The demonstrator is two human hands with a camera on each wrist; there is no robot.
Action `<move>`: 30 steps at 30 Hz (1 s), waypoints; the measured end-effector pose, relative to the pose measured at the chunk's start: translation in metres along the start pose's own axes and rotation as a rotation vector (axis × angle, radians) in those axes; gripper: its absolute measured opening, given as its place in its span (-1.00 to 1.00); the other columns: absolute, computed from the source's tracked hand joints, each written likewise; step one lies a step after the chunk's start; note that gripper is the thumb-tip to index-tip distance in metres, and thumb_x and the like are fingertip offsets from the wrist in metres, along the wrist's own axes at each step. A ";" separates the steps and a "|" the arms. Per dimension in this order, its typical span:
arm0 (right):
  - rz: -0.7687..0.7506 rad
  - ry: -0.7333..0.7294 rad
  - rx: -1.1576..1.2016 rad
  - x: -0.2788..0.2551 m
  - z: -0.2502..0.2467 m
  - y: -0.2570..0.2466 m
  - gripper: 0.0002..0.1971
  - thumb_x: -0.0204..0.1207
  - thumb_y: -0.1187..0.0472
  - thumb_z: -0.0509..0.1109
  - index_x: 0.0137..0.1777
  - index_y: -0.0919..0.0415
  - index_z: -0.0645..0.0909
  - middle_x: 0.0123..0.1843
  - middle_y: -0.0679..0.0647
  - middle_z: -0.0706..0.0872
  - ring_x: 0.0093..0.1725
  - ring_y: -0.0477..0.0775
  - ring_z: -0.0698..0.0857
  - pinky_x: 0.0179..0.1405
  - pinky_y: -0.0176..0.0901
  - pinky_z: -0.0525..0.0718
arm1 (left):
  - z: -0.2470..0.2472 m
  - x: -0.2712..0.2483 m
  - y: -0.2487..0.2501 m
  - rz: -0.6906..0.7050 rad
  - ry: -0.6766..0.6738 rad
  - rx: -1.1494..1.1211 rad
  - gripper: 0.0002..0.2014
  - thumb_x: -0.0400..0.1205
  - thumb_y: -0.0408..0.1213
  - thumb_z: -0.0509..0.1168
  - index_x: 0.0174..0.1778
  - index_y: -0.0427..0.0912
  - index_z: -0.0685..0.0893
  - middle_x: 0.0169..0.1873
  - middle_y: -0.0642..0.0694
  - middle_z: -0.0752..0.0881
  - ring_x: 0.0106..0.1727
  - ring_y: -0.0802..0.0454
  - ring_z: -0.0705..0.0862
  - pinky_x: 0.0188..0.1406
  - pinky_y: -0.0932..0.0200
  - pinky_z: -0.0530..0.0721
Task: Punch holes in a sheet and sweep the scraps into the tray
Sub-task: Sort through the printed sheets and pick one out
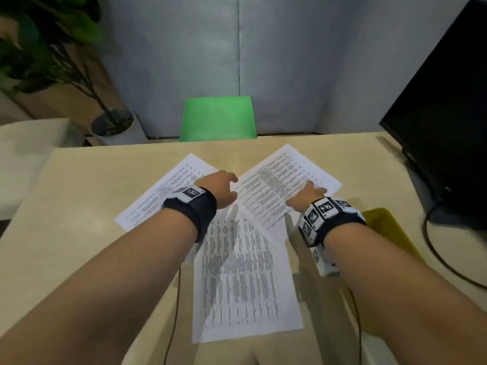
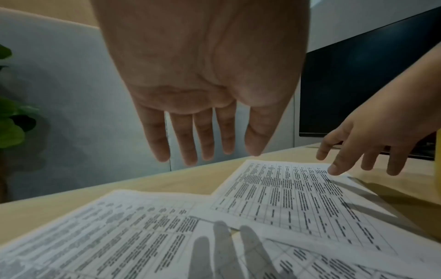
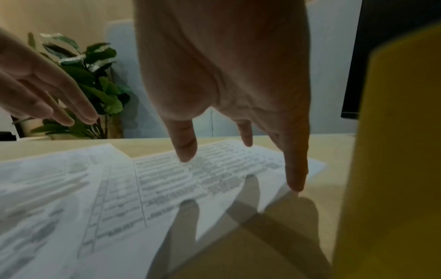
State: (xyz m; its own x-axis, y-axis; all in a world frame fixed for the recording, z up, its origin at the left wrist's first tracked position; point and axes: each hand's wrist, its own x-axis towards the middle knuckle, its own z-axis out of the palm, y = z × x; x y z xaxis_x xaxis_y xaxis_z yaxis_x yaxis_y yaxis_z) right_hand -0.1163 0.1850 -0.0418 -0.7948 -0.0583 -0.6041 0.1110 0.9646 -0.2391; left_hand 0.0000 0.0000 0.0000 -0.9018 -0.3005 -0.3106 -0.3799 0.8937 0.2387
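Note:
Three printed sheets lie overlapping on the beige table [image 1: 79, 206]: a left sheet [image 1: 163, 191], a right sheet [image 1: 274, 185] and a near sheet [image 1: 245, 280]. My left hand [image 1: 221, 187] hovers above the spot where the left and right sheets meet, fingers [image 2: 205, 136] straight and holding nothing. My right hand [image 1: 307, 194] is spread over the right sheet [image 2: 298, 198], with a fingertip [image 3: 296, 181] touching its right edge. The yellow tray [image 1: 387, 227] stands just right of my right wrist and fills the right side of the right wrist view [image 3: 393, 151].
A black monitor [image 1: 448, 114] stands at the table's right rear, with a cable [image 1: 434, 246] trailing beside the tray. A green chair [image 1: 218, 119] is behind the far edge. A potted plant [image 1: 110, 122] stands at the back left.

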 end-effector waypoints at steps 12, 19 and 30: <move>0.081 0.032 -0.114 0.015 0.020 0.007 0.11 0.35 -0.26 0.48 0.68 0.12 -0.15 0.60 0.54 0.13 0.55 0.49 0.30 0.48 0.32 0.40 | 0.023 0.002 -0.005 -0.019 -0.034 -0.054 -0.58 0.62 -0.07 0.18 0.44 0.08 0.44 0.48 0.05 0.46 0.38 0.00 0.55 0.29 0.00 0.56; 0.019 0.069 -0.196 0.012 0.019 0.006 0.03 0.34 -0.17 0.54 0.63 0.17 0.01 0.51 0.34 0.33 0.48 0.36 0.40 0.41 0.18 0.51 | 0.024 0.000 -0.008 -0.017 -0.029 -0.085 -0.57 0.63 -0.05 0.17 0.45 0.08 0.44 0.48 0.04 0.46 0.39 0.01 0.54 0.28 0.01 0.56; -0.155 0.140 0.267 0.005 -0.002 -0.003 0.01 0.44 0.54 0.38 0.69 0.00 -0.17 0.59 0.31 0.08 0.33 0.37 0.55 0.32 0.10 0.55 | 0.019 -0.006 -0.024 -0.023 0.007 -0.211 -0.58 0.64 -0.05 0.19 0.45 0.09 0.43 0.49 0.07 0.45 0.38 0.04 0.55 0.27 0.08 0.55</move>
State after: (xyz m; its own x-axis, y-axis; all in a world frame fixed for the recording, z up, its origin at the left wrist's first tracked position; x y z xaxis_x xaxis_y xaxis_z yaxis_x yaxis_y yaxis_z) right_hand -0.1218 0.1821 -0.0426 -0.8866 -0.1454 -0.4390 0.1201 0.8443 -0.5222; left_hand 0.0183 -0.0128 -0.0214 -0.8935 -0.3232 -0.3117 -0.4346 0.7974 0.4188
